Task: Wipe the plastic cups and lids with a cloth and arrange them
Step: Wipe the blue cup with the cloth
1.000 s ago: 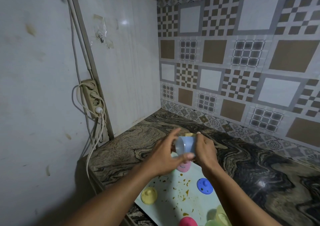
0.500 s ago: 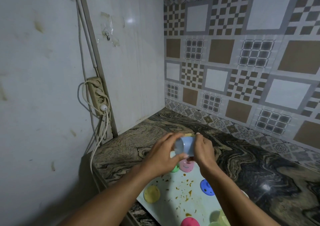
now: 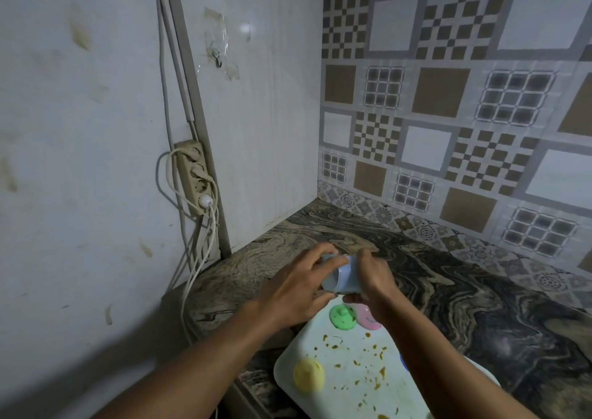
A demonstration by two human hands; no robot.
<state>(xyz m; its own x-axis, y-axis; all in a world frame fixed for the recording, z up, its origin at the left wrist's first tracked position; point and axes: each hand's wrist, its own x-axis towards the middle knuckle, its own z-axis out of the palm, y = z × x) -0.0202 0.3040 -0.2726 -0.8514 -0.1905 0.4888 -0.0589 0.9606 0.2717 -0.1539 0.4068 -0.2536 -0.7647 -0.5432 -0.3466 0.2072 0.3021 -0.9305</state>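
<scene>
Scene: Two bare forearms are reaching out over a dark, marbled desk point(image 3: 448, 290). The desk is running back into a corner between a pale wall and a patterned tile wall.
Blue cup: A pale blue plastic cup point(image 3: 344, 276) is being held on its side in the air, its open mouth facing left and toward the camera. It is hovering above the far edge of a white tray, toward the desk's left edge and well short of the back corner.
Left grip: The left grip point(image 3: 296, 287) is curling round the mouth end of the cup, with fingers arching over the top of the rim and the thumb tucking in below it.
Right grip: The right grip point(image 3: 373, 279) is wrapping round the base end and covering the cup's bottom.
Cup against the grips: The cup is lying crosswise between them, rim in the left and base in the right, and only its middle band and mouth are showing.
Tray: The white tray point(image 3: 352, 386) is lying near the desk's front edge, and brown crumbs are dotting it.
Lids: A green lid point(image 3: 343, 316) and a pink lid point(image 3: 368, 322) are lying side by side at the tray's far edge, just below the cup. The right grip is partly hiding the pink one. A yellow lid point(image 3: 308, 375) is lying near the tray's left edge. A sliver of a blue lid point(image 3: 404, 362) is peeking out from behind the right forearm.
Wall: A power strip point(image 3: 192, 178) is hanging on the left wall, with pale cables trailing down from it.
</scene>
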